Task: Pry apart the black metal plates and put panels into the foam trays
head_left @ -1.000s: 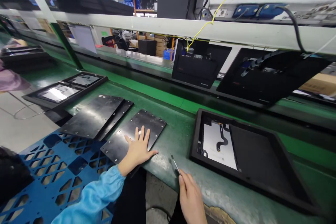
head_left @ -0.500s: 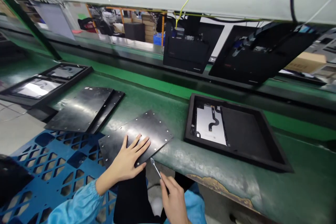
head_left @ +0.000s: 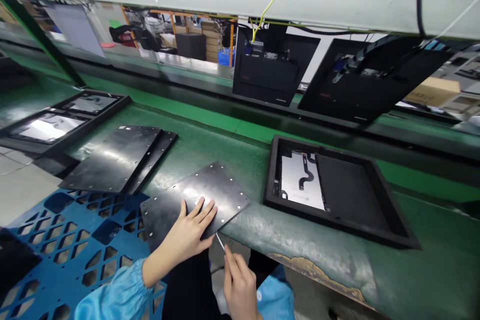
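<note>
A black plate (head_left: 210,180) with small holes or studs along its borders lies on the green bench, its near part jutting past the front edge. My left hand (head_left: 191,232) rests flat on it, fingers spread, pressing its near side. Held in my right hand (head_left: 240,280) is a slim metal pry tool (head_left: 220,241). Its tip meets the plate's near right edge beside my left thumb; whether it is under the edge is hidden.
Two similar black plates (head_left: 112,157) overlap to the left. Right of me sits a black foam tray (head_left: 360,185) with a silver display panel (head_left: 300,177); another tray (head_left: 93,117) is far left. A blue plastic pallet (head_left: 78,240) stands below. Two dark panels (head_left: 268,70) lean behind.
The pry tool and my right hand have moved slightly left, bringing the tip to the plate's edge and out of sight. My left hand stays on the plate, almost unmoved.
</note>
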`<state>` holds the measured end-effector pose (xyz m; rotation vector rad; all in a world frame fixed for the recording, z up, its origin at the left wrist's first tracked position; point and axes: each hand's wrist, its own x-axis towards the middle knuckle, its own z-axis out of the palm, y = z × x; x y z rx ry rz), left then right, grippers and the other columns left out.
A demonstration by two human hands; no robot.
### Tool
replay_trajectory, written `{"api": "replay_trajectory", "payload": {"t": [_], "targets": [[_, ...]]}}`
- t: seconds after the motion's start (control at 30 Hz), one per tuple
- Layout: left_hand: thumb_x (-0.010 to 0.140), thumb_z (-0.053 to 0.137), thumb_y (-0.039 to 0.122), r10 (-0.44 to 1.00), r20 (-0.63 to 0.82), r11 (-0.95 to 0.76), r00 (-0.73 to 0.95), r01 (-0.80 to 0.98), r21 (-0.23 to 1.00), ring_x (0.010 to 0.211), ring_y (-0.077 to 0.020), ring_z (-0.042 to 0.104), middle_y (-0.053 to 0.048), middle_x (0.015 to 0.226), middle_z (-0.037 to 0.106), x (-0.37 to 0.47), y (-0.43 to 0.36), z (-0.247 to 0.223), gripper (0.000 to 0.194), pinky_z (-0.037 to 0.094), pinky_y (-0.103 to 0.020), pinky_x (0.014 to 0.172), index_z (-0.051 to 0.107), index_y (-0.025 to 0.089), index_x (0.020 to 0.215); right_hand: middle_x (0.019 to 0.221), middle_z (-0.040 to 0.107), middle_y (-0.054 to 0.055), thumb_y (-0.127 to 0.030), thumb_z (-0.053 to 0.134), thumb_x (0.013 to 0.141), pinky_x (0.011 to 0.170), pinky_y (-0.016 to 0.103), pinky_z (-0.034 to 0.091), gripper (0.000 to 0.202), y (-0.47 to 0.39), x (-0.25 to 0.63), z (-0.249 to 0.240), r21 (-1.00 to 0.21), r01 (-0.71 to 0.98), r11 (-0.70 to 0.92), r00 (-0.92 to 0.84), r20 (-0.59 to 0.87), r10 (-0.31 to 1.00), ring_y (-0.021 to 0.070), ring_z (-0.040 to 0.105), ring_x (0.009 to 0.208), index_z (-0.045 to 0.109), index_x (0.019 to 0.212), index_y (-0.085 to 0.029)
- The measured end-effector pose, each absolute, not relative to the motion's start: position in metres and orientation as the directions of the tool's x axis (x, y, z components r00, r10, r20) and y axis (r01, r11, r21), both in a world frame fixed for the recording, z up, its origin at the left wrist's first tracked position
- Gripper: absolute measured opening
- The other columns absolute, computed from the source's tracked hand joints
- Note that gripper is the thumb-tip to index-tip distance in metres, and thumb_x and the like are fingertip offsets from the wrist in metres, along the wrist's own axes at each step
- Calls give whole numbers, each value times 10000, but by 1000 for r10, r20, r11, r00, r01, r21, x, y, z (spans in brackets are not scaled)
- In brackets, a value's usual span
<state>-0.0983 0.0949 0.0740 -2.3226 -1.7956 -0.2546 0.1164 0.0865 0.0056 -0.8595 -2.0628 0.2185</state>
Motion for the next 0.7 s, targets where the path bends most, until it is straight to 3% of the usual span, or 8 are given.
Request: {"api": "replay_trajectory", "payload": {"t": [0.23, 0.37, 0.5, 0.6, 0.7], "targets": [[816, 617, 225, 928, 240, -275, 284, 959, -69, 1312, -452, 541, -182, 1445, 556, -101, 103, 90, 569, 510, -663, 995, 616, 109, 1373, 878, 689, 44, -104, 379, 1032, 595, 210, 560, 426, 87, 96, -17, -484, 484, 729, -282, 703, 653, 143, 713, 732, 584, 1398, -174], [878, 591, 258, 884, 308, -387, 352, 920, 59, 1270, -320, 611, -148, 1430, 583, -120, 102, 125, 514, 542, -452, 1047, 613, 116, 1371, 890, 686, 45, -95, 371, 1025, 602, 211, 564, 454, 89, 90, -16, -514, 466, 720, -271, 692, 670, 144, 712, 739, 555, 1430, -184], [935, 508, 246, 906, 257, -380, 337, 915, 139, 1068, -244, 727, -121, 1305, 688, -139, 113, 182, 416, 583, -293, 922, 653, 139, 1310, 1012, 713, 70, -100, 424, 1036, 744, 229, 594, 412, 90, 100, -19, -561, 380, 735, -213, 720, 660, 161, 723, 879, 548, 1415, -206], [941, 461, 265, 952, 218, -253, 215, 954, 161, 857, -227, 762, -86, 1034, 784, -167, 130, 232, 397, 576, -263, 798, 707, 154, 1231, 1009, 726, 79, -207, 458, 1063, 752, 242, 589, 266, 83, 106, -29, -633, 363, 684, -110, 700, 706, 186, 727, 899, 619, 1274, -198], [923, 452, 360, 941, 337, -110, 37, 974, 198, 736, -201, 730, -56, 850, 780, -206, 134, 276, 441, 539, -237, 712, 748, 141, 1166, 884, 724, 95, -422, 532, 1037, 639, 266, 576, 273, 77, 106, -35, -769, 400, 499, 92, 575, 813, 217, 715, 753, 649, 1083, -180]]}}
